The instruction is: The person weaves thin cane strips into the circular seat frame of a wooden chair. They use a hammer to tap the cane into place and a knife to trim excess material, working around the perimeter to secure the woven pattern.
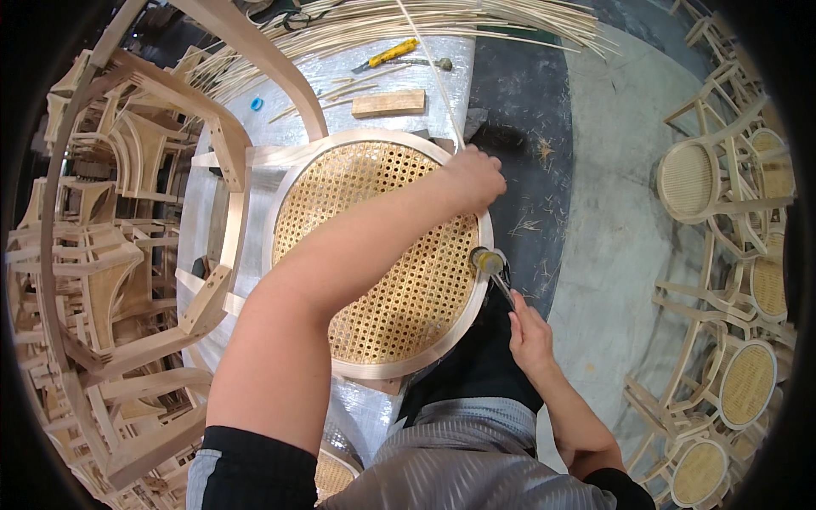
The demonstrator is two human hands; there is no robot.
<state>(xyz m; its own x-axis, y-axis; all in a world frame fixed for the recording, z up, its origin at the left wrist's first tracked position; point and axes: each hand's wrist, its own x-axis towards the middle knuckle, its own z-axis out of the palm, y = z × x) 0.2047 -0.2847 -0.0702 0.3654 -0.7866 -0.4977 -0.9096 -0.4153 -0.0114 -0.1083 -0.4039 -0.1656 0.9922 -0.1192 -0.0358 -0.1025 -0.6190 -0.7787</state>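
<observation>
A chair lies in front of me with its round seat of woven cane (382,297) facing up, framed by a pale wooden rim (280,200). My left arm reaches across the cane. My left hand (476,178) is closed at the rim's upper right, on a long thin pale cane strip (438,76) that runs up and away from it. My right hand (530,336) grips the handle of a small mallet (488,261) with a yellowish head. That head is over the rim's right edge; whether it touches cannot be made out.
Beyond the seat, a wrapped tabletop (340,64) carries a wood block (388,104), a yellow utility knife (391,53), a blue ring (257,104) and a bundle of cane strips (527,21). The chair's curved frame (234,229) rises at left. Stacked chairs (110,255) and more chairs (748,382) flank me.
</observation>
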